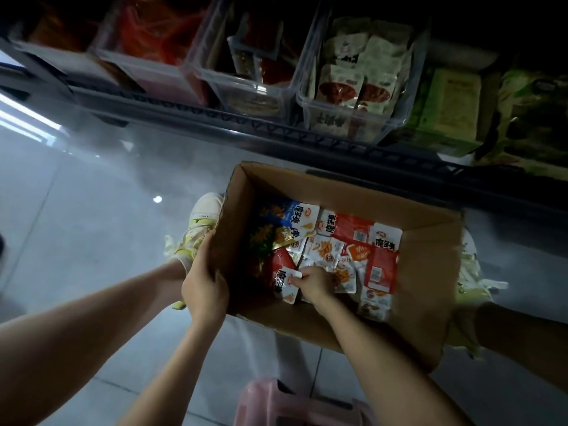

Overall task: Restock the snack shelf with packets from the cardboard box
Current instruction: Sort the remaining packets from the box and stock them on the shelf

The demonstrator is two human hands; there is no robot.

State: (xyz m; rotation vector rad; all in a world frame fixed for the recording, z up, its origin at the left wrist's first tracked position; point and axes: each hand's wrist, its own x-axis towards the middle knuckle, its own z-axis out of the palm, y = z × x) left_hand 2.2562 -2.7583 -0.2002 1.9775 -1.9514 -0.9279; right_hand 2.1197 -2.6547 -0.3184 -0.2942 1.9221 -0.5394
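An open cardboard box point(424, 272) sits on the floor between my feet, below the snack shelf point(276, 130). Several small snack packets lie inside it: red and white ones point(381, 259) on the right, a blue one point(302, 221) at the far left. My left hand point(204, 284) grips the box's left wall, thumb inside. My right hand point(313, 282) is down in the box, fingers curled on a red and white packet point(285, 281).
Clear plastic bins point(353, 118) on the shelf hold white and red packets; more bins to the left hold red goods, and green packages point(451, 106) stand at the right. A pink stool point(292, 404) is below me. My pale sneakers point(199, 222) flank the box on grey tiles.
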